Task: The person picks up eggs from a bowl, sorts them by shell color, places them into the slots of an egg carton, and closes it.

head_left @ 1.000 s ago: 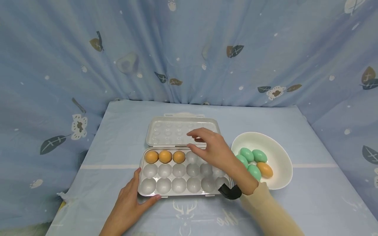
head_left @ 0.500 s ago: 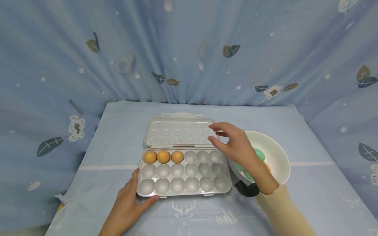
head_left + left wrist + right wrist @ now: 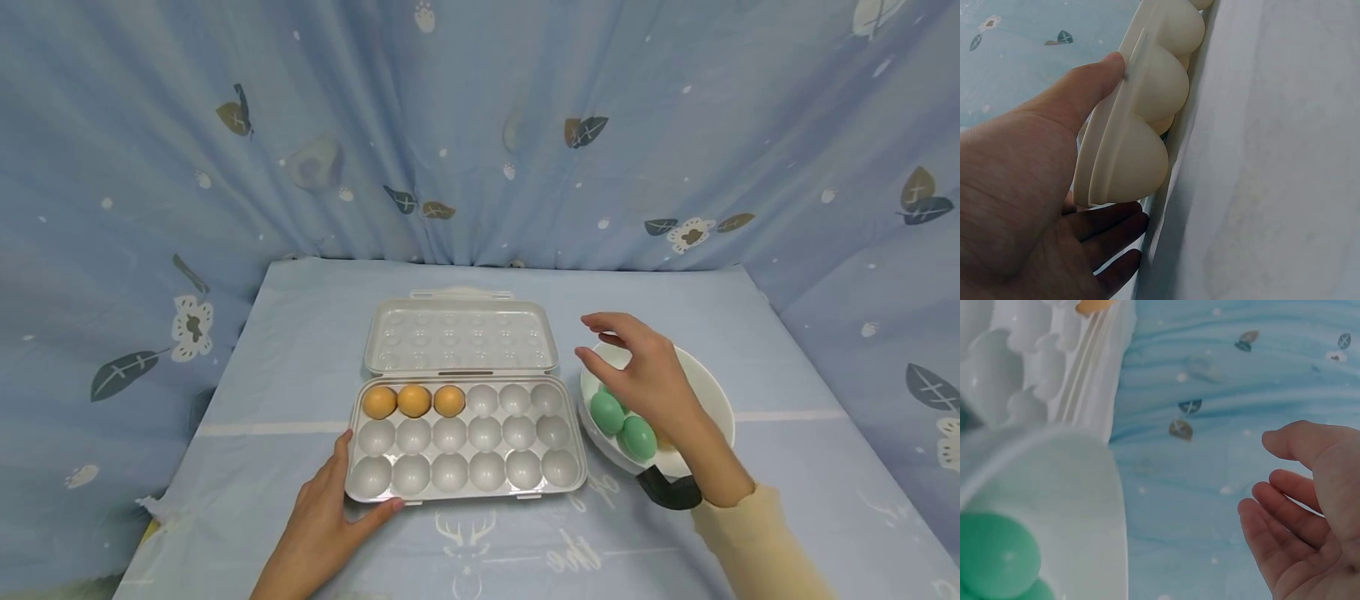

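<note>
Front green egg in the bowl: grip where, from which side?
Pinch the front green egg around its rounded middle, probably from above: its top shows uncovered, while the bowl walls it in front and another green egg sits beside it.

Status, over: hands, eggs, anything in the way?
Left hand touching tray corner; right hand empty, at bowl. Three orange eggs in tray, green eggs in bowl. No obstacle seen; right hand hides part of bowl from head view.

left hand (image 3: 1035, 162) at one end of a pale, round-cupped tray (image 3: 1138, 159), thumb (image 3: 1100, 78) on its rim
</note>
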Available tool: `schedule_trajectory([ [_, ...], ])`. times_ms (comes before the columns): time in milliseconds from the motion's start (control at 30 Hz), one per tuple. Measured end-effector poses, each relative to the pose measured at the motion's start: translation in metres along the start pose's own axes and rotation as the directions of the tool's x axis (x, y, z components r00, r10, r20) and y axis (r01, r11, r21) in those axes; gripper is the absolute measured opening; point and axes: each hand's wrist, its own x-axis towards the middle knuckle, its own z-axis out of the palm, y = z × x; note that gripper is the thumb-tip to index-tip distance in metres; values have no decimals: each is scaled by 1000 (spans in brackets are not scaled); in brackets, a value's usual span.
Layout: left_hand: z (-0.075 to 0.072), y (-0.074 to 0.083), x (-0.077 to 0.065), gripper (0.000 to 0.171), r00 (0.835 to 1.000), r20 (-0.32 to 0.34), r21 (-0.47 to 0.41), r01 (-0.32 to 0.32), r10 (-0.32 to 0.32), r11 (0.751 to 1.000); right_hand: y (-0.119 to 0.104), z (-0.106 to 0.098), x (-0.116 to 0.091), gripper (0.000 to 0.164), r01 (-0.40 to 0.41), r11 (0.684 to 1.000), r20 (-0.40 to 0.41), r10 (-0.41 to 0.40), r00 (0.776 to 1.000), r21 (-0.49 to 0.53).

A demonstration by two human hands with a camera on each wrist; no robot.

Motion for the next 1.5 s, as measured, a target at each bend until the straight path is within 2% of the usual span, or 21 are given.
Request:
schedule_trajectory([
  [267,-2,0,-3,115,998,35,17,50,-50,999,15,-11,-15,45,-24,999,-4,24,1000,-33],
  [433,-2,0,-4,115,998,35,17,55,-56,998,21,-20,-24,47,-38,996,12,39,999,-75],
  [767,-4,2,7,111,999,15,0,45,-45,999,35,-33,-31,49,-103,987,29,108,994,-120],
  [1067,-1,3,6,111,999,22,-9,31,-31,999,43,-38,-60,46,-252,953,66,266,962,-170],
  [1500,-3,3,0,117,989,87,20,114,-116,993,56,-42,-83,46,-311,928,148,344,927,-207],
])
